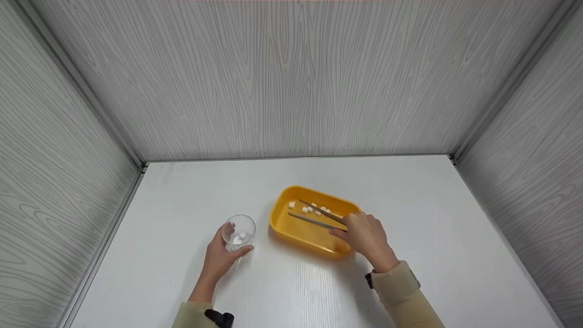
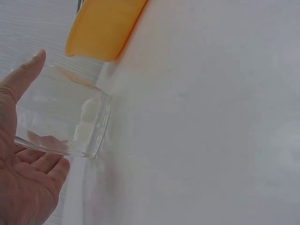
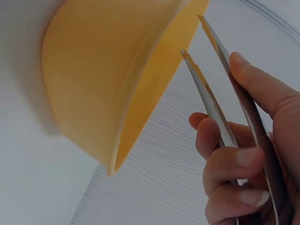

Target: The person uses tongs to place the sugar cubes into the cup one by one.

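Note:
My left hand (image 1: 220, 255) holds a clear drinking glass (image 1: 240, 231) upright on the table, thumb on the near side and fingers round the far side. A few white pieces (image 2: 84, 126) lie at the bottom of the glass in the left wrist view. My right hand (image 1: 365, 235) grips long metal tweezers (image 3: 213, 105), whose two arms stand apart with nothing between the tips. In the head view the tweezers reach over a yellow tray (image 1: 291, 232). Several small white cubes (image 1: 305, 210) lie in the tray towards its far side.
The white table (image 1: 205, 191) has a wood-grain back panel (image 1: 291, 91) behind it. Similar side panels (image 1: 59, 182) rise at left and right. The tray stands just right of the glass, with a small gap between them.

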`<state>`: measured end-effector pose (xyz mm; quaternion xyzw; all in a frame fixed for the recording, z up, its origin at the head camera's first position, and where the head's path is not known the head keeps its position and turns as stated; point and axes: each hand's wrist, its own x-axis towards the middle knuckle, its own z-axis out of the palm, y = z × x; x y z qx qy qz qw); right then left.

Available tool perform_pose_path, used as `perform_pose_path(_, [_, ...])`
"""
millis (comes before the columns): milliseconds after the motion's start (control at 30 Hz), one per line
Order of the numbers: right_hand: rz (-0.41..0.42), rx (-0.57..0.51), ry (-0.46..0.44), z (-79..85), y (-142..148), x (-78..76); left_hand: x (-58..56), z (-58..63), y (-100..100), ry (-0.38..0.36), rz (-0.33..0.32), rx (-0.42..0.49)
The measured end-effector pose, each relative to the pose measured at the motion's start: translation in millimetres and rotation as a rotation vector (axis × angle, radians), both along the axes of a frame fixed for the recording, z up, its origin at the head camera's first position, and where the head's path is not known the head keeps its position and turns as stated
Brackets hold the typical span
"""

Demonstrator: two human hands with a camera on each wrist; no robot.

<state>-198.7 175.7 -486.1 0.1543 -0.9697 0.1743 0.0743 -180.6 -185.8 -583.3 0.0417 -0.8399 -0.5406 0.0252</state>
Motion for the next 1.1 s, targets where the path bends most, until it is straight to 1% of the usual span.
perform_pose_path(167, [-0.021, 0.056, -0.011, -2.3, -1.6, -5.6, 0.4, -0.1, 1.0, -0.008, 0.007, -0.004])
perform_pose_path(267, [-0.03, 0.077, -0.028, -3.8, -2.3, -8.5, 1.2, -0.1, 1.3, 0.002, 0.005, -0.006])
perform_pose_path(567, [-0.032, 0.09, -0.069, -4.0, -5.9, -14.5, 1.3, -0.7, 0.0, -0.006, 0.008, 0.01])
perform_pose_path(800, [-0.03, 0.126, -0.083, -4.9, -10.1, -20.0, 0.4, -2.4, -0.7, 0.036, -0.012, 0.026])
perform_pose_path(1100, [-0.019, 0.162, -0.1, -8.0, -15.0, -26.1, 0.8, -3.9, -0.7, 0.021, 0.0, 0.028])
